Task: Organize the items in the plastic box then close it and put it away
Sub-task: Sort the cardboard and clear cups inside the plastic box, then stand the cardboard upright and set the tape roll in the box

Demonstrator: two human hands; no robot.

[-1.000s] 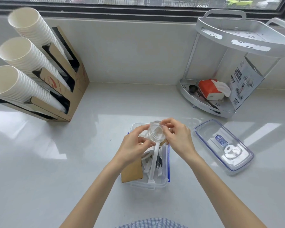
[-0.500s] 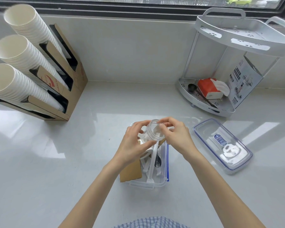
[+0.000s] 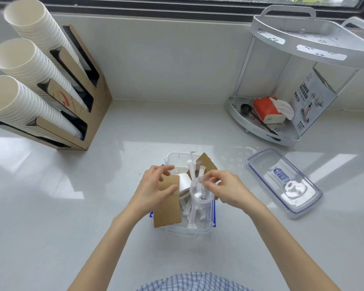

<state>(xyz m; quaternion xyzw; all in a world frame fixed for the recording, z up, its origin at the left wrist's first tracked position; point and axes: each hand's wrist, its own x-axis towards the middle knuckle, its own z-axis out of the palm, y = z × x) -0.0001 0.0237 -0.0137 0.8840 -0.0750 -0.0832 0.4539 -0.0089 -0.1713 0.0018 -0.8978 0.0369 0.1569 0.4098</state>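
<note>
A clear plastic box (image 3: 177, 158) with blue clips stands open on the white counter. Inside it are brown cardboard sleeves (image 3: 168, 208), wrapped white straws (image 3: 191, 169) and a white roll (image 3: 185, 183). A small clear plastic cup (image 3: 200, 198) stands upright in the box's near right part. My right hand (image 3: 225, 190) pinches the cup's rim. My left hand (image 3: 153, 187) hovers over the box's left side with fingers apart, touching a cardboard sleeve. The box's clear lid (image 3: 282, 181) with a blue seal lies flat to the right.
A cardboard holder with three stacks of white paper cups (image 3: 25, 85) stands at the back left. A white two-tier corner rack (image 3: 282, 114) at the back right holds a red tissue pack, a black scoop and a printed carton. A window sill runs behind.
The clear cup, held up in both hands before, has come down into the box. My left hand has let go of it and opened; my right hand still holds its rim.
</note>
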